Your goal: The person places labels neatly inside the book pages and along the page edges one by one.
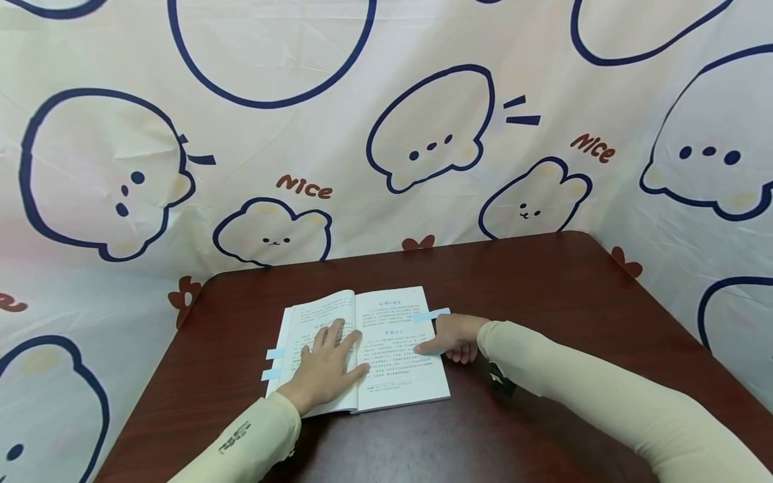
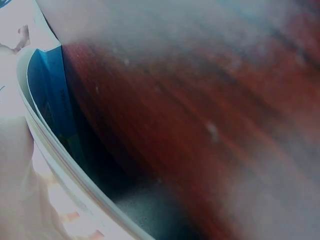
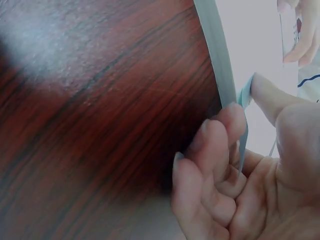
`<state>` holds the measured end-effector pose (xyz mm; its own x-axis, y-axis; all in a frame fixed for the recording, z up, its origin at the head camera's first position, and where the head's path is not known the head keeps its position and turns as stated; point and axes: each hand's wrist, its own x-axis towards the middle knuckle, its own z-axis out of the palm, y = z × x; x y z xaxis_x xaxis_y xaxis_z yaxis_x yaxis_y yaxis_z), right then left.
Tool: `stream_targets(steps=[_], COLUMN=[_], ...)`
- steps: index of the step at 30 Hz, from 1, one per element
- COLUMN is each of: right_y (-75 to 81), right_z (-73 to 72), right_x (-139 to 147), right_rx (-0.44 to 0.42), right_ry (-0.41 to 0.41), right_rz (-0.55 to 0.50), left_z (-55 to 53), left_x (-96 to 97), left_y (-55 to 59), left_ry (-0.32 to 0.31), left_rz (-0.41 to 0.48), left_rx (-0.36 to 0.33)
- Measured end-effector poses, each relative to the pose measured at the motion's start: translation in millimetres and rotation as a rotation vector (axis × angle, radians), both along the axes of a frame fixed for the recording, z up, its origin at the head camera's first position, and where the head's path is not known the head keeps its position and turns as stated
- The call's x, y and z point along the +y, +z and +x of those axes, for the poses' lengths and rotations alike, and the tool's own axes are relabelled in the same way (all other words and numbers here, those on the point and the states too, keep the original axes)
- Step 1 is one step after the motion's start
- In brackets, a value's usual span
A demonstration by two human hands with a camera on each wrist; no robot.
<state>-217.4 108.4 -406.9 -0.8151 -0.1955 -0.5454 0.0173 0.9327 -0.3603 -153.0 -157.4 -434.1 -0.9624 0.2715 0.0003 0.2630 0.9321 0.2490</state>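
Note:
An open book [image 1: 395,382] with printed pages lies on the table. My left hand [image 1: 323,369] rests on its left page with fingers spread, the thumb reaching over the centre fold onto the right page. At the book's right edge, my right hand [image 1: 455,337] has its thumb on the right page and its other fingers curled by the edge. A light-blue sticky tab [image 1: 431,314] juts from that page beside the right hand. In the right wrist view, a pale blue strip [image 3: 245,95] runs between thumb and fingers. How many pages the right hand grips is unclear.
Two more light-blue tabs [image 1: 273,364] stick out at the book's left edge. The dark red-brown table [image 1: 519,282] extends around the book. Behind it hangs a pale curtain [image 1: 338,134] with cartoon drawings. The left wrist view shows curved page edges [image 2: 75,165] and blurred wood.

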Motion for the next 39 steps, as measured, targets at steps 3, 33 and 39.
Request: stream_targets(steps=[3, 33, 39], right_y=[0.3, -3.8, -4.2], right_z=[-1.7, -7.8, -13.0], right_x=[0, 26, 30], right_rx=[0.006, -0.075, -0.122], right_ry=[0.01, 0.14, 0.187], right_rz=[-0.013, -0.193, -0.209], left_z=[-1.3, 0.4, -0.3], left_x=[-0.8, 0.7, -0.7], left_y=[-0.3, -5.4, -5.0], left_ry=[-0.001, -0.006, -0.004], left_rz=[-0.005, 0.029, 0.022], left_rx=[0.005, 0.008, 0.018])
